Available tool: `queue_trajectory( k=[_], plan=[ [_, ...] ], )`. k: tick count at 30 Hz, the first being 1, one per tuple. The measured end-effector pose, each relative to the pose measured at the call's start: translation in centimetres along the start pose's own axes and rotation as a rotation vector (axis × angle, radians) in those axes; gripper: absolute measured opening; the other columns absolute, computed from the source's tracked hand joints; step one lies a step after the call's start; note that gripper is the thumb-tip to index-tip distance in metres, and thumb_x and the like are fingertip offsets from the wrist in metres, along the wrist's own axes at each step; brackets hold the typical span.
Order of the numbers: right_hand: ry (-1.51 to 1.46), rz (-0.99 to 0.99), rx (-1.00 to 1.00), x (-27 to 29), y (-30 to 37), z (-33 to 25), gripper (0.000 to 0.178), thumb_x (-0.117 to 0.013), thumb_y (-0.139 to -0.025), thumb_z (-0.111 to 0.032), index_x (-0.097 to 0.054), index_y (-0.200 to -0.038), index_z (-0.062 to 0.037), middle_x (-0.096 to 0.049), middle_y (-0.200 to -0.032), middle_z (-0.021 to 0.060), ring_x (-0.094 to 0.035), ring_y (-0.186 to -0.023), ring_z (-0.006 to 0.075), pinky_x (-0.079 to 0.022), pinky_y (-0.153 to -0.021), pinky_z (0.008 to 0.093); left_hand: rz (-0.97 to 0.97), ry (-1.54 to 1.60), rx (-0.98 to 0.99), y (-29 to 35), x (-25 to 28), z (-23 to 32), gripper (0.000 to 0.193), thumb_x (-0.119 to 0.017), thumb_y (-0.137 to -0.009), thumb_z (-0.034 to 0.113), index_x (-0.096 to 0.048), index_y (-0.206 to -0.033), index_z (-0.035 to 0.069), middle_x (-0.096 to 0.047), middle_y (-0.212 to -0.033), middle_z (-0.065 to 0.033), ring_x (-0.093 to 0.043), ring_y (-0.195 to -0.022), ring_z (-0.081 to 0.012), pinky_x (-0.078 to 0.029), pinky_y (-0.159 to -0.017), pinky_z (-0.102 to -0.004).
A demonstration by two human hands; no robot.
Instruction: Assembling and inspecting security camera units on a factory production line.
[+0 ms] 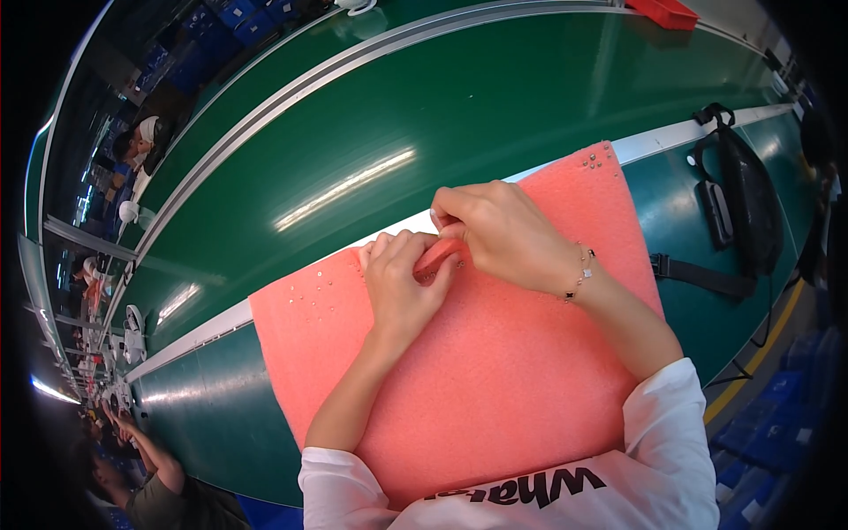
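Observation:
A pink foam sheet (495, 389) lies across the work surface in front of me, reaching up to my shirt. My left hand (404, 274) is closed near its far edge, thumb and fingers around a raised pink foam fold (439, 256); I cannot tell if this is part of the sheet or a separate strip. Directly beside it my right hand (508, 231) has its fingers pinched at the fold's far end, and whatever they hold is hidden. Small shiny ring-like metal pieces (319, 286) are scattered on the sheet's left part. Several small metal pieces (594, 159) sit at its far right corner.
Beyond the sheet runs a green conveyor belt (380, 132) with a metal rail along it. To the right lies a black bag (746, 194) with a strap (707, 276). A red tray (664, 12) stands far off. Other people (150, 468) work at the left.

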State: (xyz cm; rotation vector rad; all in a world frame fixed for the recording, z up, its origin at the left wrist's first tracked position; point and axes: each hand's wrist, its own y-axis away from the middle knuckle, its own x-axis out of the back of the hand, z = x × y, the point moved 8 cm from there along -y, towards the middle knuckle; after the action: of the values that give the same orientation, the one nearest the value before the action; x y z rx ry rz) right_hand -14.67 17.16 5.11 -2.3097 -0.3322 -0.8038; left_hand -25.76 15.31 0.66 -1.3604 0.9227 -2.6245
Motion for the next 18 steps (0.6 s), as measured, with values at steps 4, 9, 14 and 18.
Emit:
queue_trajectory(
  k=[4,9,14,18],
  plan=[
    [0.014,-0.082,-0.008,0.1,0.0,-0.4,0.010,-0.059,-0.068,0.006,-0.055,-0.075,0.0008,-0.061,-0.072,0.0158,-0.059,-0.066,0.0339,-0.046,-0.055,0.0405,-0.005,0.049,0.025,0.0,-0.1,-0.2,0.019,-0.073,-0.066,0.019,-0.062,-0.075,0.007,-0.053,-0.069,-0.0020,-0.047,-0.071,-0.0202,-0.031,-0.072,-0.0353],
    [0.067,-0.104,0.012,-0.1,0.2,-0.5,0.010,-0.060,-0.067,0.005,-0.056,-0.075,0.0013,-0.061,-0.075,0.0161,-0.060,-0.068,0.0346,-0.047,-0.057,0.0412,-0.003,0.051,0.020,0.0,0.0,-0.2,0.018,-0.073,-0.065,0.018,-0.062,-0.075,0.007,-0.053,-0.069,-0.0018,-0.047,-0.071,-0.0201,-0.031,-0.072,-0.0349],
    [0.154,-0.108,0.039,0.1,0.4,-1.2,0.011,-0.062,-0.064,0.004,-0.059,-0.075,0.0011,-0.060,-0.075,0.0157,-0.060,-0.068,0.0342,-0.048,-0.057,0.0413,-0.006,0.057,0.026,0.0,0.0,-0.2,0.018,-0.073,-0.065,0.017,-0.062,-0.075,0.007,-0.054,-0.069,-0.0012,-0.047,-0.070,-0.0196,-0.030,-0.072,-0.0346],
    [0.152,-0.113,0.044,0.3,0.4,-1.9,0.012,-0.062,-0.064,0.005,-0.059,-0.074,0.0013,-0.060,-0.074,0.0156,-0.060,-0.067,0.0340,-0.048,-0.057,0.0412,-0.001,0.073,0.032,0.0,0.3,-0.2,0.017,-0.073,-0.065,0.016,-0.062,-0.076,0.008,-0.055,-0.070,-0.0005,-0.047,-0.071,-0.0189,-0.030,-0.072,-0.0344]
  ],
)
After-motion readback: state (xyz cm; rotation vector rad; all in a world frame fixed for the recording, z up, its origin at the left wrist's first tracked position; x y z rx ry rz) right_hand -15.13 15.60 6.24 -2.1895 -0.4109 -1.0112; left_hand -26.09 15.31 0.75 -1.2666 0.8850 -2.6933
